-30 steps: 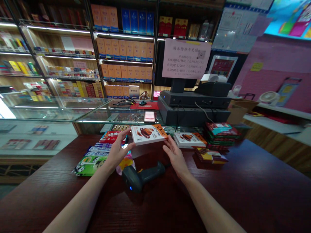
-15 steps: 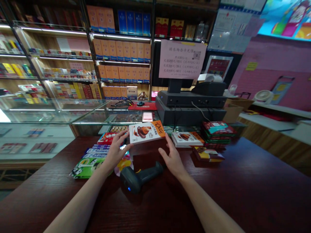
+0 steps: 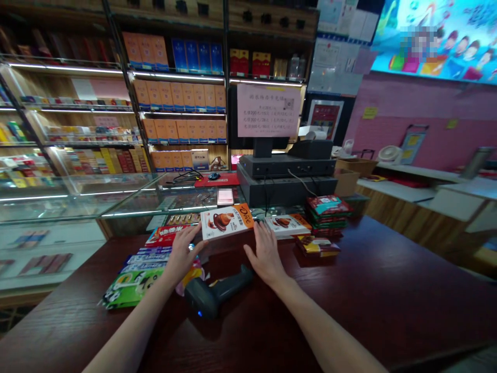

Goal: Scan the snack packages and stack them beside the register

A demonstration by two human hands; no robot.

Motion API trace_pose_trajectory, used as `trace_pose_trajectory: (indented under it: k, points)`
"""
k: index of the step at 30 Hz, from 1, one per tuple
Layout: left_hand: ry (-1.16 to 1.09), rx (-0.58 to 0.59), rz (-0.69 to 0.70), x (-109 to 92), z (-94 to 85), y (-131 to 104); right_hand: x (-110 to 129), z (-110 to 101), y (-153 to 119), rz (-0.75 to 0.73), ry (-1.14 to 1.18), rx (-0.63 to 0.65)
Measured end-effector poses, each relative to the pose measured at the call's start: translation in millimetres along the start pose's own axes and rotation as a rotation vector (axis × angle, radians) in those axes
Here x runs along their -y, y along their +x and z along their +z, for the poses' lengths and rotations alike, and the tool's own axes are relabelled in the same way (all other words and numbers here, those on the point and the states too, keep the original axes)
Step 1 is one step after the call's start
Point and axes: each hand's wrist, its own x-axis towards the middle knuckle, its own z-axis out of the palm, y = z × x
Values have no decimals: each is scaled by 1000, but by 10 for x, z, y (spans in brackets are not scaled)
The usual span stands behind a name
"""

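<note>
A white and orange Dove chocolate box (image 3: 227, 223) is held between my two hands, tilted so its printed face looks up at me. My left hand (image 3: 182, 256) grips its left end with the fingertips, thumb below. At the box's right end, the fingers of my right hand (image 3: 269, 254) press against it, with the thumb apart. Below the box, a dark barcode scanner (image 3: 217, 292) with a blue light lies on the wooden counter (image 3: 349, 311). A shiny coloured packet is partly hidden behind my left wrist.
Green packets (image 3: 134, 285) and a red packet (image 3: 166, 235) lie to the left. On the right are another Dove box (image 3: 287, 225), a yellow and brown pack (image 3: 318, 246) and a stack of red-green packs (image 3: 328, 210). Behind stands a cash register (image 3: 287, 184).
My view has turned slightly right and up. The Dove box stays between my hands, and the right fingers now lie closer together against its right end. The scanner lies as before.
</note>
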Motion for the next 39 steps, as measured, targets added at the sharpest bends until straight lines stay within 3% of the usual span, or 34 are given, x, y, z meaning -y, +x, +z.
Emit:
trace_pose_trajectory:
  k: [7, 16, 24, 32, 39]
  points:
    - [-5, 12, -16, -59, 40, 60, -15, -132, 60, 15, 35, -16]
    - [-30, -16, -55, -495, 59, 272, -185, -424, 38, 40, -23, 107]
    - [22, 49, -22, -938, 440, 361, -550, -628, -73, 104, -149, 119]
    - [29, 198, -91, -1254, 695, 510, -824, -912, -96, 129, -246, 173]
    - [35, 254, -175, -1503, 1000, 545, -1043, -983, -89, 189, -285, 173]
